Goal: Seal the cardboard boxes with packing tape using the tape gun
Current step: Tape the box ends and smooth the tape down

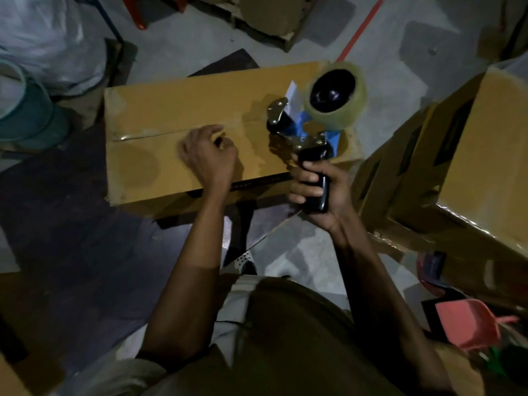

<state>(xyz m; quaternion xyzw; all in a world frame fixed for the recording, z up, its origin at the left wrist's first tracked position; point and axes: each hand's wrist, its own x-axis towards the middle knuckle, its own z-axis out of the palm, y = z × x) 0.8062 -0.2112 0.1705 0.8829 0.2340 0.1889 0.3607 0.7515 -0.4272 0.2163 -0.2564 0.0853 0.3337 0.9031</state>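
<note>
**A:** what's the right hand (317,187) up to?

**B:** wrapped tight round the tape gun (311,140) handle. Gun's up over the right end of the box (171,107), roll (335,95) on the far side.

**A:** and the left hand (208,158)?

**B:** over the middle of the box, right by the seam (148,134), fingers curled in. Too blurry to tell if it's pinching anything. More cartons (480,167) on the right.

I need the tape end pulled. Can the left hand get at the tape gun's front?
Probably yes: the left hand is over the box beside the tape gun, nothing between them; the right hand holds only the handle.
</note>
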